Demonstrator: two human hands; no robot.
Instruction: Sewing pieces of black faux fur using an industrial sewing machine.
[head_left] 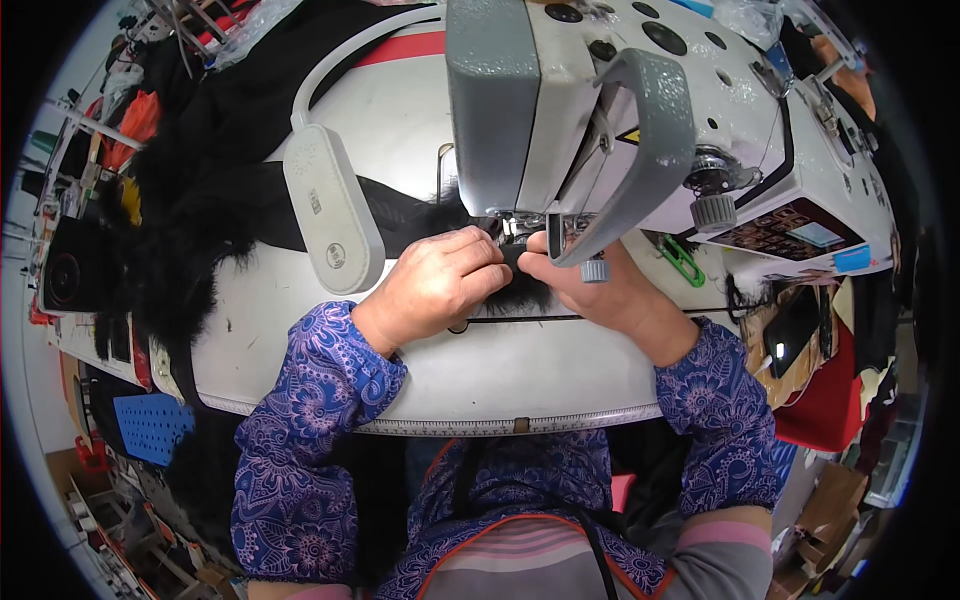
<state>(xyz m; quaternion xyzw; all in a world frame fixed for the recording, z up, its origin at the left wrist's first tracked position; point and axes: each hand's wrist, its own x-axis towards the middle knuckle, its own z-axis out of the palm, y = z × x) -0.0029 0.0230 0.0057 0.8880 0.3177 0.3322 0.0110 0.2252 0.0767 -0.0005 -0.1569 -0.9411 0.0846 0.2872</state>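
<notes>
Both my hands meet at the needle area of a large white and grey sewing machine [490,110]. Closed fingers of my left hand [440,280] pinch black furry fabric [525,293] just left of the presser foot [515,230]. My right hand [595,290] grips the same fabric from the other side, its thumb near the foot and its fingers partly hidden behind the machine's grey guard [670,140]. Black fur shows below and between the hands. More black fabric [260,205] runs off to the left across the white table [480,385].
A white lamp on a curved arm [335,210] hangs close over my left hand. Green snips [682,260] lie right of my right hand. A phone [792,332] rests at the right. A measuring tape [420,425] edges the table. A blue basket [153,428] stands lower left.
</notes>
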